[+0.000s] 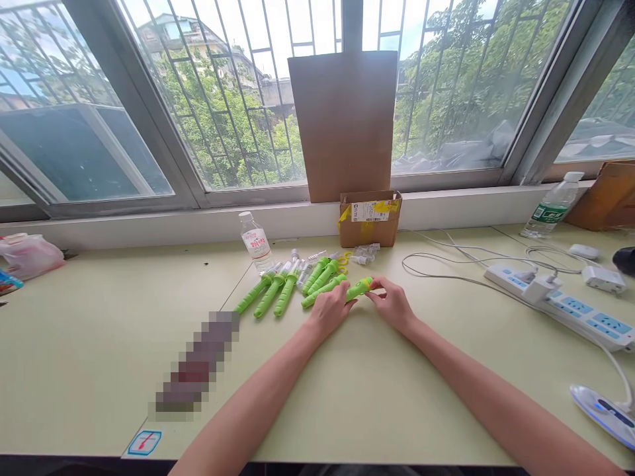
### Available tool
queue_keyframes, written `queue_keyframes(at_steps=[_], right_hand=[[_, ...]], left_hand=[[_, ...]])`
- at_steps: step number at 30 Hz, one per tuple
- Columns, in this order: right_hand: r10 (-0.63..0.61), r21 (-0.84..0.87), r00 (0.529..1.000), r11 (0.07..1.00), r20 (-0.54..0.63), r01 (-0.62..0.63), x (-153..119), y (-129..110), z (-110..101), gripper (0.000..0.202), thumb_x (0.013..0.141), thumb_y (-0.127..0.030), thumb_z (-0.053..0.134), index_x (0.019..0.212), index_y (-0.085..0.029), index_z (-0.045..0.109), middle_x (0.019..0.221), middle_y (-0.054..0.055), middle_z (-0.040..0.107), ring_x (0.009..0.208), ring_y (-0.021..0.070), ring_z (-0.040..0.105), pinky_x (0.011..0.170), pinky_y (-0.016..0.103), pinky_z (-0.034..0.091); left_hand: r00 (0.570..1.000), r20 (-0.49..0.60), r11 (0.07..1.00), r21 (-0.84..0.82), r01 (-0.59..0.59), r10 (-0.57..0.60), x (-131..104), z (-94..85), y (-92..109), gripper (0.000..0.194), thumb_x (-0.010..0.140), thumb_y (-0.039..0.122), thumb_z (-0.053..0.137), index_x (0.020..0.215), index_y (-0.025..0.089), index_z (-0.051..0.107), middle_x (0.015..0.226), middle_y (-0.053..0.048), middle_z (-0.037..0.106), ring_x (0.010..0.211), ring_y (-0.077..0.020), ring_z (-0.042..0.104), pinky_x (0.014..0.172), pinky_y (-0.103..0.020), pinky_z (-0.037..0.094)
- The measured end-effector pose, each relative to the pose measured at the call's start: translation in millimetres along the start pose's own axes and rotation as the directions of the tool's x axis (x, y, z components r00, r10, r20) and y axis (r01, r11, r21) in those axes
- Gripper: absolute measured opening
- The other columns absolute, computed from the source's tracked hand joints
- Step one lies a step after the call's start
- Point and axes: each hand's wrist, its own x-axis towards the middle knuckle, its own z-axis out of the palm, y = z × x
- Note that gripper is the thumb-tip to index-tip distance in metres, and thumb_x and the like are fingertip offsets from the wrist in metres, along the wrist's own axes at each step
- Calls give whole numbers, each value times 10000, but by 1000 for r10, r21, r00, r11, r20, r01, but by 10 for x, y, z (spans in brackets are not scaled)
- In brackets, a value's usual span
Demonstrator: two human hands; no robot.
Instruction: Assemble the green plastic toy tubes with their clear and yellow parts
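Between both hands is a short green plastic tube (358,289) with a yellow band at its right end. My left hand (328,309) is closed around its left part, which the fingers hide. The fingertips of my right hand (393,302) pinch the yellow-banded end. Just behind my left hand lies another green ribbed tube (317,297). Several more green tubes (284,296) lie to the left, some with clear sections at their far ends. Small yellow rings (343,262) and clear plastic pieces (364,253) are scattered behind the hands.
An open cardboard box (370,231) stands at the back by the window. A water bottle (256,243) is behind the tubes, another bottle (553,206) at back right. A power strip (565,307) with cables lies right. A pixelated patch (198,363) covers something left.
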Motion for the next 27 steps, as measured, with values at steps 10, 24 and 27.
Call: queue_keyframes(at_steps=[10,24,27], right_hand=[[-12,0,1000,1000,8,12,-1,-43,-8,178,759,-328,623,856,-205,538,1045,77,660,823,190,647,645,350,600],[0,17,1000,1000,8,0,9,-27,-16,146,765,-289,599,876,-209,549,1077,80,654,820,189,648,645,356,593],[-2,5,1000,1000,-4,2,4,-35,-9,120,770,-286,590,853,-207,556,1074,81,656,821,189,646,647,353,593]], left_hand=[[995,-91,997,68,-26,32,-4,-27,26,145,911,308,466,879,193,549,838,-53,625,761,-179,623,540,-251,355],[992,-122,999,41,-31,35,-4,-11,-1,211,909,383,493,876,194,582,829,-45,635,767,-178,613,575,-265,379],[992,-122,999,33,-27,31,-2,-1,-8,208,904,385,502,883,193,582,832,-46,636,768,-179,615,590,-263,389]])
